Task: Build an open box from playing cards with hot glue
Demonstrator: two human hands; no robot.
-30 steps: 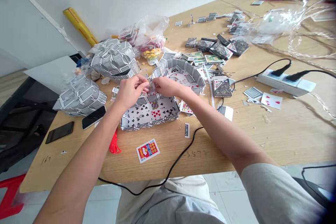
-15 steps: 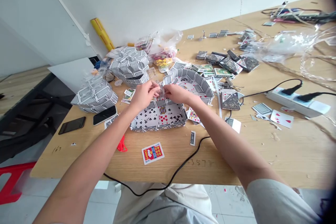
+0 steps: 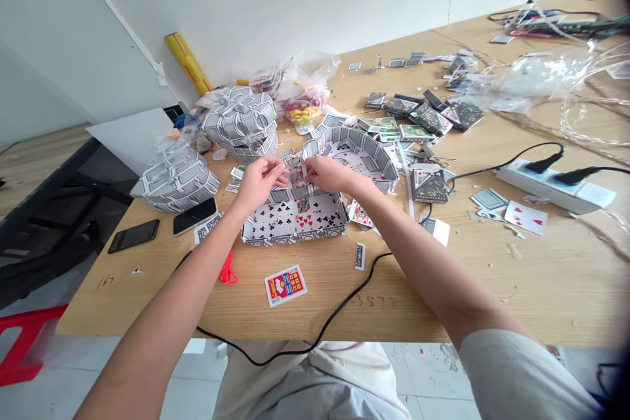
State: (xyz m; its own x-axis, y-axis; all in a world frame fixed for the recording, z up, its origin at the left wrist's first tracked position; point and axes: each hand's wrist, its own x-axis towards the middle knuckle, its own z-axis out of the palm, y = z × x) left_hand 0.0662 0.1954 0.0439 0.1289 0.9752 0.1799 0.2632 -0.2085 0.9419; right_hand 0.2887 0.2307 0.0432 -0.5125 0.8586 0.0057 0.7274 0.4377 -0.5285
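My left hand (image 3: 263, 180) is closed, thumb against fingertips, over the back wall of a box (image 3: 295, 236) built from playing cards. What its fingertips pinch, if anything, is too small to make out. Just to the right, my right hand (image 3: 327, 174) is closed at the left edge of a heart-shaped card tray (image 3: 377, 167). Its fingertips grip a small playing card (image 3: 296, 175) with red marks, which lies between the two hands. Black and red card faces line the box's floor. The right hand hides part of the tray wall.
Two woven card boxes, one taller (image 3: 241, 121) and one lower (image 3: 174, 177), stand left. Two phones (image 3: 195, 216) lie in front of them. A power strip (image 3: 556, 187), black card packs (image 3: 428, 119) and loose cards cover the right. A black cable (image 3: 339, 305) crosses the front edge.
My left hand has drawn slightly left and down, widening the gap between the hands. The small card shows more clearly between them. My right hand has barely moved.
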